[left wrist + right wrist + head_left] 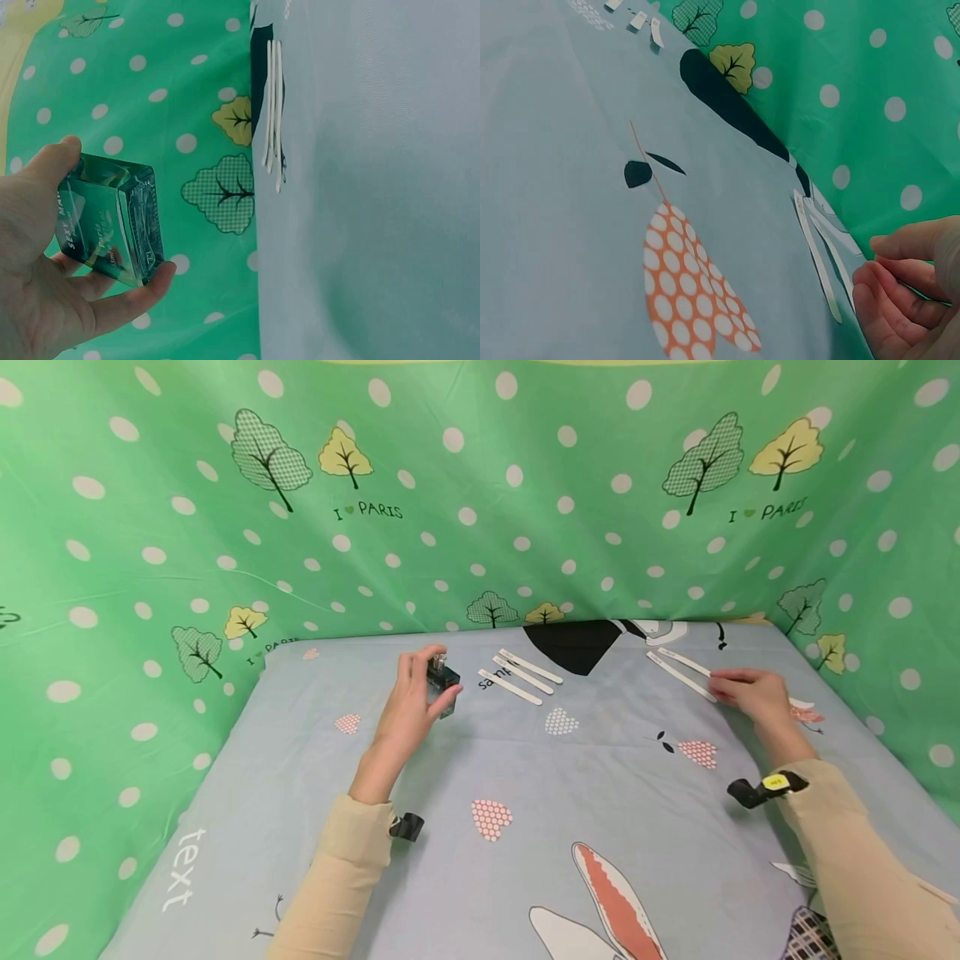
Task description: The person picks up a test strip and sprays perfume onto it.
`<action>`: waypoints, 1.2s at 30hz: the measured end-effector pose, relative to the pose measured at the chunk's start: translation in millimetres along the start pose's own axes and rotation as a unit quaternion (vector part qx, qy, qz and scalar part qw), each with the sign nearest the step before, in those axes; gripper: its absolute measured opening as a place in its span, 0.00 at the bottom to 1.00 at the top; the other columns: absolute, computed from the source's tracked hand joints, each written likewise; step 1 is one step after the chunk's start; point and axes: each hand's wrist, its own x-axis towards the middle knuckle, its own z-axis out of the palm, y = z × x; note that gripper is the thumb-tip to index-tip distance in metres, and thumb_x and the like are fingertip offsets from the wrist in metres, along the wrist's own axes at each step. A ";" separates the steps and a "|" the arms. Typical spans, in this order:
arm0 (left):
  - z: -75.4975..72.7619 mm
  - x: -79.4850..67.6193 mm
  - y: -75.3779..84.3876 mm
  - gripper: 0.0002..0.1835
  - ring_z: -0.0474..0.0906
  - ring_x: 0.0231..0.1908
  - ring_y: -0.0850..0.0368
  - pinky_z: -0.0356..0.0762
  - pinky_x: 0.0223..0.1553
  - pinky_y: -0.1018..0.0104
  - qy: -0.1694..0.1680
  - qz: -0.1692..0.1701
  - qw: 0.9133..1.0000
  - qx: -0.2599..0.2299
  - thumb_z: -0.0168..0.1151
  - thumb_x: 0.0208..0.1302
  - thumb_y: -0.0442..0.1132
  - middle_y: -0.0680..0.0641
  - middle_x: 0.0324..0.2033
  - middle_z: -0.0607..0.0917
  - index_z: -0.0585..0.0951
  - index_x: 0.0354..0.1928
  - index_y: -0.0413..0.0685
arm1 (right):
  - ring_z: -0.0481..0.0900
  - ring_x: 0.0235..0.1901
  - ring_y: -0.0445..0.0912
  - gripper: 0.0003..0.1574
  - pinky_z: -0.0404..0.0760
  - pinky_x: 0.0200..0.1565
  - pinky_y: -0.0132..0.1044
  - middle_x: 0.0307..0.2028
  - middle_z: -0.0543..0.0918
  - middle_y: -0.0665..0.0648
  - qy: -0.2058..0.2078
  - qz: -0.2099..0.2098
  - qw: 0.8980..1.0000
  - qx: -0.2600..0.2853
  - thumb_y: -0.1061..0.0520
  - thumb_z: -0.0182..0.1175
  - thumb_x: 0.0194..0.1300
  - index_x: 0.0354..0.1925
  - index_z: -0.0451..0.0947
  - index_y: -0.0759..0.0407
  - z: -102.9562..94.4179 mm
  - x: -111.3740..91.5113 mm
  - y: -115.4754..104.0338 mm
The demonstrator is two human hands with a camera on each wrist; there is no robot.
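My left hand (411,693) grips a square glass perfume bottle (109,217) between thumb and fingers, above the left part of the bed-like surface. White lettering shows on its face in the left wrist view; its clear nozzle points up in the head view. At the far right, my right hand (753,695) pinches the near end of a white paper test strip (681,661), its fingers hiding that end. A second white strip (678,675) lies just left of it on the cloth. Between the hands, three more white strips (521,677) lie side by side.
A pale blue printed cloth (435,777) covers the surface, with hearts, rabbit ears and lettering on it. Behind and at both sides hangs a green dotted curtain (480,552). Dark wrist cameras (768,788) sit at both cuffs.
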 end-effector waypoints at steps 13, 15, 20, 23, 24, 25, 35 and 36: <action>0.9 -0.1 -0.8 0.31 0.67 0.31 0.48 0.69 0.31 0.59 0.000 0.002 1.000 0.000 0.59 0.72 0.50 0.39 0.55 0.65 0.58 0.70 0.59 | 0.82 0.27 0.26 0.07 0.83 0.37 0.23 0.22 0.81 0.32 -0.002 -0.003 1.000 0.005 0.56 0.66 0.66 0.43 0.81 0.53 18.8 -0.7 -7.3; 1.3 0.1 -1.3 0.31 0.67 0.32 0.48 0.70 0.32 0.59 0.000 0.002 1.000 0.001 0.59 0.72 0.50 0.39 0.55 0.65 0.58 0.70 0.59 | 0.82 0.27 0.26 0.09 0.82 0.37 0.23 0.22 0.81 0.32 -0.002 -0.005 1.000 0.001 0.55 0.66 0.66 0.45 0.80 0.54 21.8 -0.3 -8.3; 2.0 0.0 -1.3 0.31 0.68 0.33 0.47 0.71 0.33 0.58 0.000 0.001 1.000 0.001 0.59 0.72 0.50 0.39 0.54 0.65 0.58 0.70 0.59 | 0.83 0.27 0.27 0.03 0.82 0.37 0.23 0.23 0.82 0.32 -0.013 -0.014 1.000 0.021 0.56 0.67 0.65 0.37 0.82 0.46 28.4 0.2 -11.3; 2.3 -0.4 -1.5 0.31 0.70 0.36 0.46 0.73 0.35 0.57 0.001 0.001 1.000 0.000 0.59 0.71 0.50 0.39 0.55 0.65 0.58 0.70 0.59 | 0.83 0.27 0.27 0.03 0.82 0.38 0.23 0.23 0.82 0.32 -0.016 -0.018 1.000 0.018 0.57 0.67 0.65 0.36 0.83 0.47 33.8 0.7 -13.8; 2.4 -0.6 -1.6 0.31 0.71 0.37 0.46 0.74 0.36 0.56 0.001 0.001 1.000 -0.001 0.59 0.71 0.50 0.39 0.56 0.65 0.58 0.70 0.59 | 0.83 0.27 0.26 0.03 0.82 0.38 0.23 0.23 0.82 0.32 -0.015 -0.019 1.000 0.011 0.57 0.67 0.65 0.38 0.83 0.49 35.8 1.1 -14.2; 2.5 -0.7 -1.7 0.31 0.71 0.37 0.46 0.74 0.36 0.56 0.002 0.002 1.000 -0.001 0.60 0.71 0.50 0.39 0.56 0.65 0.58 0.70 0.59 | 0.83 0.27 0.26 0.05 0.82 0.38 0.23 0.23 0.82 0.32 -0.015 -0.021 1.000 0.008 0.57 0.67 0.65 0.41 0.83 0.52 38.0 1.2 -15.0; 4.9 -0.7 -3.8 0.31 0.71 0.38 0.46 0.74 0.39 0.56 0.003 0.005 1.000 -0.002 0.59 0.71 0.50 0.39 0.56 0.65 0.58 0.70 0.59 | 0.83 0.26 0.27 0.13 0.82 0.36 0.22 0.23 0.83 0.33 -0.015 -0.037 0.999 0.037 0.59 0.68 0.63 0.46 0.84 0.61 59.0 2.7 -19.5; 4.7 -0.9 -3.5 0.31 0.71 0.38 0.46 0.74 0.39 0.56 0.002 0.004 1.000 -0.003 0.59 0.71 0.50 0.39 0.56 0.65 0.58 0.70 0.59 | 0.83 0.26 0.28 0.13 0.82 0.36 0.22 0.24 0.83 0.34 -0.017 -0.040 0.998 0.045 0.60 0.68 0.63 0.46 0.84 0.62 60.9 3.2 -19.5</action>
